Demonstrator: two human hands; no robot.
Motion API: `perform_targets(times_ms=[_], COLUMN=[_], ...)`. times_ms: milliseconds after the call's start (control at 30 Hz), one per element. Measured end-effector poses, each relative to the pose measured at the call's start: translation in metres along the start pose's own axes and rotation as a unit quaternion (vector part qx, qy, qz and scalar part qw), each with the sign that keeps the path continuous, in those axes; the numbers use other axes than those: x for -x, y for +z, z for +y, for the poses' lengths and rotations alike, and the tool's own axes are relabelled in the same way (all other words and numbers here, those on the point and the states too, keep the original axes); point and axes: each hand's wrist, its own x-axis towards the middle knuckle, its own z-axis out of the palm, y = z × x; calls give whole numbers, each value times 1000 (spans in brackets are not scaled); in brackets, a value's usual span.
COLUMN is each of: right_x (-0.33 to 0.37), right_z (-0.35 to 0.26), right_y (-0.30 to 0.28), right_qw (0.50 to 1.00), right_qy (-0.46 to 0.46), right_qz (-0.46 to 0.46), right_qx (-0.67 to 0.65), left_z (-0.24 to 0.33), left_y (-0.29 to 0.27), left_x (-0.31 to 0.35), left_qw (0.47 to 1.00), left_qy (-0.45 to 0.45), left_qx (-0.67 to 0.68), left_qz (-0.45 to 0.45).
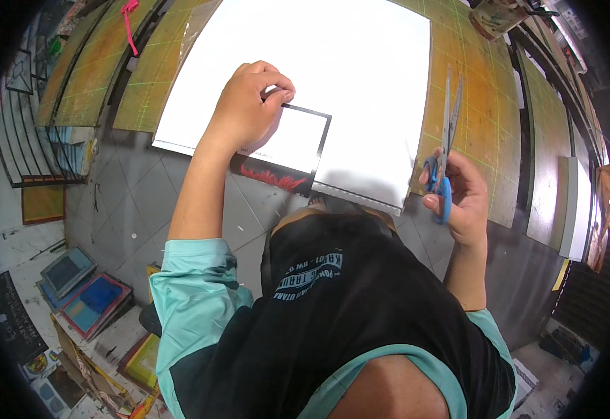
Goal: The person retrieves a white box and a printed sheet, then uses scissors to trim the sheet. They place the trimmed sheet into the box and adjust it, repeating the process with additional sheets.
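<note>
My left hand (pixel 253 105) is closed in a pinch at the far edge of a printed sheet (pixel 298 133), which has a white middle, a black border and a red jagged pattern on its near strip. That sheet lies over a large white sheet (pixel 361 56), and its near part hangs past the near edge. In my right hand (pixel 467 192), fingers in the loops, is a pair of scissors (pixel 448 133) with blue handles. Their blades point away from me, tips slightly apart, beside the white sheet's right edge. My left fingers hide the printed sheet's far left corner.
Wooden boards with greenish grid lines (pixel 486 133) form the work surface, with gaps between them. A stained container (pixel 493 17) stands at the far right. A pink ribbon (pixel 130 24) lies far left. Framed screens (pixel 95 300) rest on the floor at lower left. A wire rack (pixel 22 133) stands left.
</note>
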Motion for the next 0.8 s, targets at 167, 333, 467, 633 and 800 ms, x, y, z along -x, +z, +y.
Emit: perform_targets(times_ms=[167,333,467,633,800], right_x=[-9,-13,-15,-13,-11], right_z=[-2,-1,2,1,3], right_y=[2,4,4,5,6], right_qw=[1000,999,998,999,1000], right_qy=[-3,-1,-21,-1,12], right_qz=[-5,0,-8,-5,10], right_qx=[24,36,52,39,20], left_z=[-7,-11,-10,-12,-11], left_y=[0,-1,0,-1,-3], left_x=[-4,-6,-5,-3,-2], left_qw=[999,998,996,998,997], left_qy=[17,23,34,39,46], left_qx=[33,50,72,49,51], left_qz=[23,17,41,25,21])
